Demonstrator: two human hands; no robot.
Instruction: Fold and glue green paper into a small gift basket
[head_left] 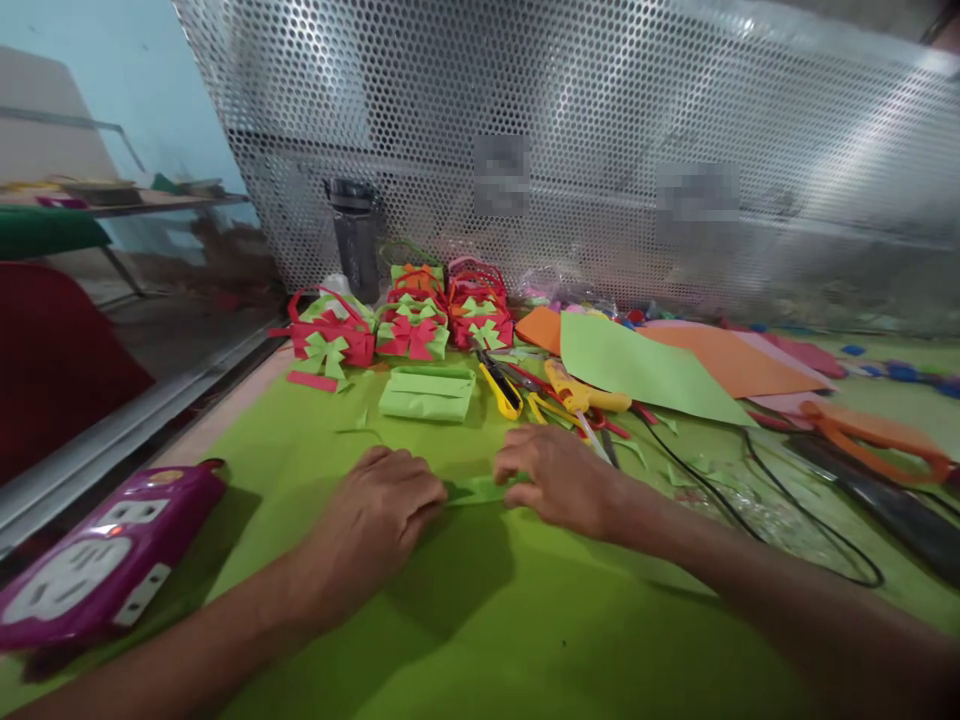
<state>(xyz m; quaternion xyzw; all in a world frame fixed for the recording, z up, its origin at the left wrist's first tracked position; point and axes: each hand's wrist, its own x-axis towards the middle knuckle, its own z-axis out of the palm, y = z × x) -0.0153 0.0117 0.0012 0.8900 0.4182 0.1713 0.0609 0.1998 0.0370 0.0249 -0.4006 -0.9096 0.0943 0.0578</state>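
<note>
A small light-green strip (pixel 484 490), paper or felt, lies stretched between my hands just above the green table top. My left hand (pixel 379 510) is closed in a loose fist, with the strip's left end running in under its fingers. My right hand (pixel 559 482) has curled fingers and thumb at the strip's right end. The fingertips partly hide both ends. Beyond my hands lies a folded light-green pouch-like piece (pixel 427 394). To its right are a yellow-handled cutter (pixel 504 390) and a yellow hot glue gun (pixel 581 390).
Small red and green bags with bows (pixel 411 328) stand in rows at the back, near a dark bottle (pixel 355 240). Green (pixel 645 365) and orange sheets (pixel 739 355) lie right, with black cable (pixel 705 480) and orange-handled scissors (pixel 874 440). A purple power strip (pixel 112 555) sits left.
</note>
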